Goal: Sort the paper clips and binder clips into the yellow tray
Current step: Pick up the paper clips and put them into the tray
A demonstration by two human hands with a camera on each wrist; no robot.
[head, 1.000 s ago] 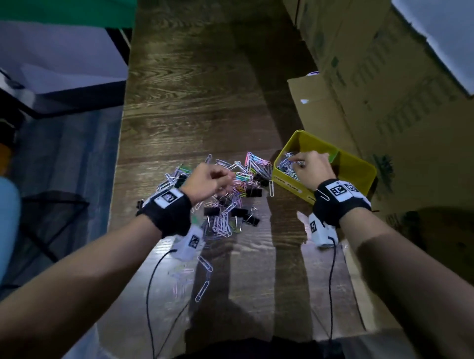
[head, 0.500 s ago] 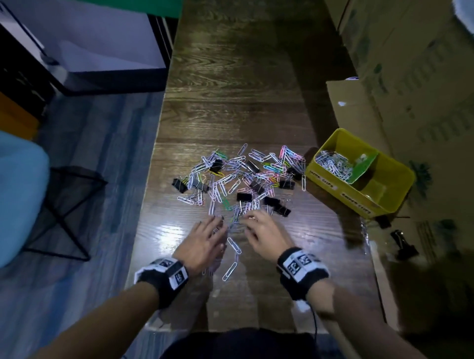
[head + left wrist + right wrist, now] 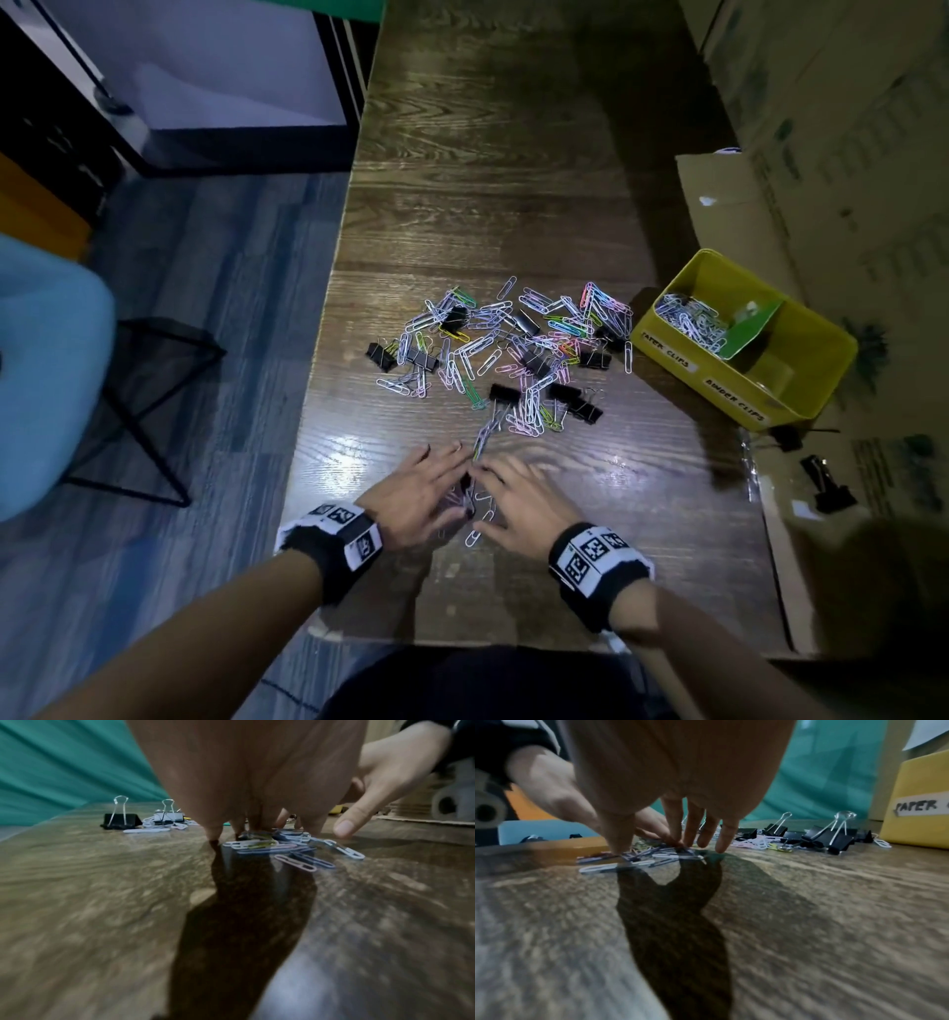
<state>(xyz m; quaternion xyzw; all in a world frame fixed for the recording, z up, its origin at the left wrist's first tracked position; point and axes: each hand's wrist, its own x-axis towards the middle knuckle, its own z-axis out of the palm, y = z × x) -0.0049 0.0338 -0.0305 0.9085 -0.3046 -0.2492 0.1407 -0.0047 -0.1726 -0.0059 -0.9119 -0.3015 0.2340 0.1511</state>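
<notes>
A heap of coloured paper clips [image 3: 518, 349] mixed with black binder clips [image 3: 506, 393] lies mid-table. The yellow tray [image 3: 683, 354], labelled for paper clips and binder clips, stands at the right; its near-left compartment holds several paper clips [image 3: 690, 321]. Near the front edge a small bunch of paper clips [image 3: 475, 506] [image 3: 282, 846] [image 3: 652, 856] lies between my two hands. My left hand [image 3: 426, 496] and right hand [image 3: 518, 501] lie flat with straight fingers, fingertips [image 3: 720, 845] down on this bunch from both sides.
Cardboard boxes [image 3: 821, 154] stand along the right behind the tray. A loose binder clip [image 3: 827, 485] lies off the table's right edge. A blue chair [image 3: 46, 360] and a black wire stand [image 3: 149, 401] are on the floor to the left.
A second ago my right hand was in the tray and my left in the heap. Both have come back to the front edge and closed in around the small bunch.
</notes>
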